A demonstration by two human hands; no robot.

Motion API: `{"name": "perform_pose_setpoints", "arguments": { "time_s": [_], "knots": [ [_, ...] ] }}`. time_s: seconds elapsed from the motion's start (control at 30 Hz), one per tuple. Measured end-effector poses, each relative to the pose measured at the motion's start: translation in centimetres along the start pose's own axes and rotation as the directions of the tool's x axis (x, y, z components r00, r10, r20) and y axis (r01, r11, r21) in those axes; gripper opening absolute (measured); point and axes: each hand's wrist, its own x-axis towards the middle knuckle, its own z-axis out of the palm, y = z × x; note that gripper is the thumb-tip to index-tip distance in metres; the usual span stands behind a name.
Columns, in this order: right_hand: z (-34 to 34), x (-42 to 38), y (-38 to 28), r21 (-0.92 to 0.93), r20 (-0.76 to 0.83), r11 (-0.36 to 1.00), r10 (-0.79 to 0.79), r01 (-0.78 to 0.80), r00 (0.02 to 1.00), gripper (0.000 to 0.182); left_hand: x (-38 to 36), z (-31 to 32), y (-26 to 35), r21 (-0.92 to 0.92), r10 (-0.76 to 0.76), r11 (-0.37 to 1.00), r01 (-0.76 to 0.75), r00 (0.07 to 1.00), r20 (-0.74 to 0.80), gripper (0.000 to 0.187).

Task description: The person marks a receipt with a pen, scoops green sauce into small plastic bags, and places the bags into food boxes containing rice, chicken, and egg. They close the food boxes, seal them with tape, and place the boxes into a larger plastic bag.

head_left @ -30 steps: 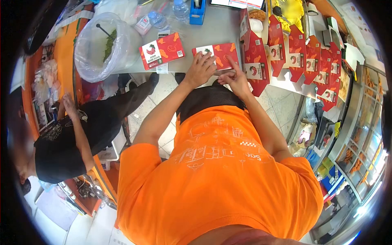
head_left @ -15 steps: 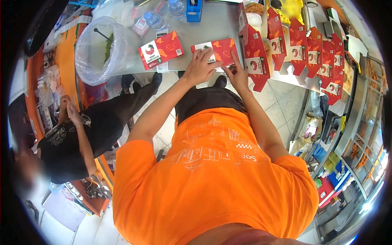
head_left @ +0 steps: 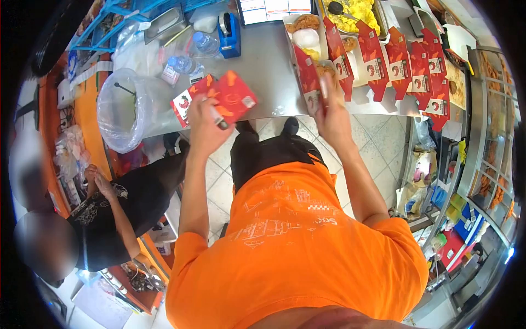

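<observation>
A closed red food box (head_left: 236, 97) is in the grasp of my left hand (head_left: 205, 130), over the left part of the counter. It overlaps a second closed red box (head_left: 181, 105), which lies beneath and to its left. At the counter's front edge my right hand (head_left: 332, 122) is closed on the side of an open red food box (head_left: 307, 74). That box holds white rice (head_left: 306, 38), a browned fried piece (head_left: 307, 22) and something yellow. Motion blurs the fingers of my right hand.
More open red boxes (head_left: 395, 70) stand along the counter (head_left: 257, 66) to the right. A tray of yellow food (head_left: 359, 19) is behind them. Left are a blue tape dispenser (head_left: 230, 37), water bottles (head_left: 204, 44) and a lined bin (head_left: 118, 112). Another person (head_left: 123, 197) stands at left.
My left hand has carried the closed box leftward over the other one. My right hand has moved right, off that box and onto the open one. The view has shifted.
</observation>
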Motion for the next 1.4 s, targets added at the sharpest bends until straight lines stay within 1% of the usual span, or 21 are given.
{"name": "perform_pose_setpoints", "arguments": {
  "time_s": [0.03, 0.1, 0.27, 0.4, 0.47, 0.5, 0.57, 0.63, 0.7, 0.73, 0.8, 0.9, 0.97, 1.03, 1.1, 1.17, 1.2, 1.27, 1.3, 1.37, 1.4],
  "knots": [
    [0.6, 0.3, -0.3, 0.008, -0.007, 1.000, -0.004, 0.004, 1.000, 0.074, -0.1, -0.6, -1.8, 0.104, -0.024, 0.994, 0.029, 0.998, -0.050, 0.073],
    [2.4, 0.2, -1.8, 0.113, 0.244, 0.992, -0.089, 0.063, 0.966, 0.077, -1.1, -1.0, -4.5, 0.215, -0.063, 0.973, 0.084, 0.993, -0.102, 0.074],
    [8.1, 3.2, -3.8, 0.231, 0.074, 0.970, -0.088, 0.069, 0.993, 0.035, -0.3, -1.6, -9.0, 0.183, -0.022, 0.983, 0.032, 0.998, -0.055, 0.072],
    [9.8, 6.0, -6.2, 0.188, 0.204, 0.978, 0.045, -0.084, 0.978, 0.031, -0.9, -2.7, -7.2, 0.170, 0.035, 0.985, -0.005, 0.984, -0.174, 0.070],
    [10.6, 6.8, -6.8, 0.232, 0.270, 0.969, 0.016, -0.081, 0.963, 0.029, -3.1, -3.4, -7.7, -0.161, -0.075, 0.987, 0.004, 0.896, -0.437, 0.061],
    [9.7, 7.4, -8.9, 0.140, 0.297, 0.985, 0.056, -0.101, 0.953, 0.028, -4.2, -4.7, -7.7, -0.161, -0.073, 0.986, -0.034, 0.784, -0.616, 0.052],
    [9.9, 8.3, -10.6, 0.155, 0.300, 0.988, -0.023, -0.025, 0.954, 0.030, -5.6, -6.2, -9.9, -0.304, -0.277, 0.953, -0.006, 0.399, -0.874, 0.050],
    [10.7, 9.4, -10.9, 0.087, 0.329, 0.996, -0.004, -0.026, 0.944, 0.031, -6.0, -10.4, -11.3, -0.479, -0.531, 0.816, 0.325, 0.091, -0.843, 0.047],
    [10.9, 10.3, -12.1, 0.015, 0.362, 0.999, 0.022, -0.030, 0.932, 0.032, -4.7, -12.3, -14.0, -0.811, -0.807, 0.583, -0.047, -0.151, -0.571, 0.053],
    [10.5, 11.0, -13.6, -0.095, 0.416, 0.995, 0.047, -0.008, 0.908, 0.032, -5.4, -12.8, -16.3, -0.816, -0.810, 0.576, -0.047, -0.170, -0.562, 0.053],
    [10.4, 12.6, -15.4, -0.273, 0.537, 0.959, 0.081, 0.082, 0.840, 0.030, -7.3, -13.3, -20.5, -0.950, -0.958, 0.032, -0.309, 0.263, -0.118, 0.044],
    [11.3, 15.0, -22.9, -0.194, 0.526, 0.951, -0.104, 0.239, 0.844, 0.029, -6.6, -13.1, -21.7, -0.959, -0.967, 0.059, -0.277, 0.221, -0.123, 0.033],
    [14.5, 15.9, -26.7, 0.082, 0.507, 0.895, -0.415, 0.438, 0.755, 0.027, -5.7, -13.7, -20.8, -0.962, -0.974, 0.073, -0.265, 0.187, -0.125, 0.029],
    [20.1, 16.4, -29.7, 0.335, 0.475, 0.753, -0.654, 0.567, 0.588, 0.022, -5.3, -13.8, -20.4, -0.964, -0.979, 0.094, -0.248, 0.154, -0.135, 0.026],
    [25.3, 16.4, -33.6, 0.223, 0.573, 0.592, -0.722, 0.774, 0.387, 0.020, -5.3, -13.6, -20.4, -0.957, -0.976, 0.109, -0.270, 0.154, -0.155, 0.025],
    [32.7, 17.5, -33.3, 0.172, 0.558, 0.273, -0.819, 0.947, 0.134, 0.020, -4.7, -14.0, -19.4, -0.951, -0.975, 0.113, -0.287, 0.155, -0.162, 0.026],
    [34.8, 17.9, -33.9, 0.169, 0.553, 0.276, -0.821, 0.946, 0.141, 0.020, -4.4, -14.3, -19.1, -0.943, -0.974, 0.114, -0.313, 0.151, -0.168, 0.026],
    [37.3, 18.3, -35.0, -0.132, 0.780, -0.042, -0.621, 0.990, 0.078, 0.021, -4.8, -13.8, -19.9, -0.943, -0.972, 0.133, -0.306, 0.145, -0.184, 0.026],
    [37.3, 18.3, -35.5, -0.134, 0.780, -0.040, -0.621, 0.990, 0.081, 0.021, -4.9, -13.7, -20.1, -0.941, -0.971, 0.149, -0.304, 0.133, -0.197, 0.026],
    [37.3, 18.5, -36.4, -0.100, 0.937, 0.034, -0.334, 0.994, 0.105, 0.021, -5.2, -13.8, -20.3, -0.936, -0.966, 0.181, -0.302, 0.125, -0.227, 0.025],
    [36.8, 18.4, -36.6, -0.097, 0.937, 0.030, -0.334, 0.995, 0.101, 0.021, -5.3, -13.8, -20.3, -0.929, -0.959, 0.215, -0.300, 0.114, -0.258, 0.024]
  ]
}}
